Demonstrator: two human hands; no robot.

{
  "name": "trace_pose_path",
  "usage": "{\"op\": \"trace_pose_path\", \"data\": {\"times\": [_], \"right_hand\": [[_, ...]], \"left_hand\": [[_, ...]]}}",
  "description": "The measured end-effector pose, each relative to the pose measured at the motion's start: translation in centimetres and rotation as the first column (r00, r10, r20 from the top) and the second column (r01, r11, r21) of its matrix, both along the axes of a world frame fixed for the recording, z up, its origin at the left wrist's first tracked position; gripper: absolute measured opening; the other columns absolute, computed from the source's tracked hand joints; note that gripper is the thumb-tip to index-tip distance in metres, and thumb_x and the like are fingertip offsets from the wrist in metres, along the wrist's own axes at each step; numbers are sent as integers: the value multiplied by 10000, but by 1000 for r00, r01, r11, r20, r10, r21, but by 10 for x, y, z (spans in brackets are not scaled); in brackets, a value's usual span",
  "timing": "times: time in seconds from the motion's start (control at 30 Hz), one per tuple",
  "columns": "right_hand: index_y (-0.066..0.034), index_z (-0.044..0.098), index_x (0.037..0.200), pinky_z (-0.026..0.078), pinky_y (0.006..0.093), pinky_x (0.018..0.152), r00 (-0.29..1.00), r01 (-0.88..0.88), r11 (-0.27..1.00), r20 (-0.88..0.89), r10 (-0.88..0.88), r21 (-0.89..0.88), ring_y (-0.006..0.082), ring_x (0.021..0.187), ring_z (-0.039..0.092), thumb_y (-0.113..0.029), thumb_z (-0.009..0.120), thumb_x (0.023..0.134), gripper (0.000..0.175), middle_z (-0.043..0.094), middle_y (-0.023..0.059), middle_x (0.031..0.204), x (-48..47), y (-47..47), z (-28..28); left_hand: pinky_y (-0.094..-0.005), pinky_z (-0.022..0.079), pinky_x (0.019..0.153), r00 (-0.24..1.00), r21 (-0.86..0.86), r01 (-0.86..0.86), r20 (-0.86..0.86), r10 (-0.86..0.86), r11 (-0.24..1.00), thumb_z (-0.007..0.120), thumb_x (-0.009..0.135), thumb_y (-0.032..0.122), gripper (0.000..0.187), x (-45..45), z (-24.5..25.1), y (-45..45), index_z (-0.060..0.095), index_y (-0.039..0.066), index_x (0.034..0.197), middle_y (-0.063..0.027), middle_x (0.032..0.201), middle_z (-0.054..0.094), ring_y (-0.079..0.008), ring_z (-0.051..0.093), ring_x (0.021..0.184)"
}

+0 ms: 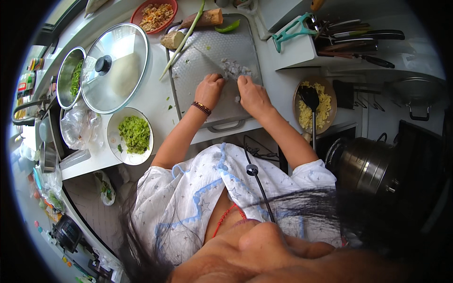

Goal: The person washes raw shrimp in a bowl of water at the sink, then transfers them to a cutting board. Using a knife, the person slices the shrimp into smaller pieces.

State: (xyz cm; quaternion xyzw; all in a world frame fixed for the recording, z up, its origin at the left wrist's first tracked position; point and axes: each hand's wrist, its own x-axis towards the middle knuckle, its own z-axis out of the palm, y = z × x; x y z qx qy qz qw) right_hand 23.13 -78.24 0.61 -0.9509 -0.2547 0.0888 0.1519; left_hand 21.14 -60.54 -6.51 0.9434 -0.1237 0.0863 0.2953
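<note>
My right hand (254, 94) is closed around what seems to be a kitchen knife's handle, which the fist hides. The thin knife blade (209, 59) slants up and left over a textured metal cutting board (191, 90). Curled fingers of my left hand (211, 90) rest by the blade's near side; whether they pinch anything is hidden. Chopped pale, whitish food (234, 68), perhaps shrimp, lies just beyond both hands. Along the board's far side are a green onion stalk (184, 43), a cut brown root (203, 18), a smaller root piece (172, 40) and a green pepper (228, 27).
Left stand a bowl of chopped greens (134, 134), a glass lid (120, 39) over pale dough, and a steel bowl (62, 79). A red basket (135, 14) sits beyond. Right are a pan of scrambled egg (331, 120), a knife holder (292, 53) and a steel pot (361, 162).
</note>
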Motion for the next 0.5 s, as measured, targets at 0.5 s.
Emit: {"op": "trace_pose_path", "data": {"times": [0.5], "right_hand": [[-5,434,964,512,503,691,989,28,997,-143,-38,-71,425,786,623,0,503,821,159,587,223,938,-6,-3,23]], "left_hand": [[-383,510,773,997,61,4,-79,0,998,556,754,48,174,14,-5,-2,639,66,906,-92,996,624,-295,602,924]]}}
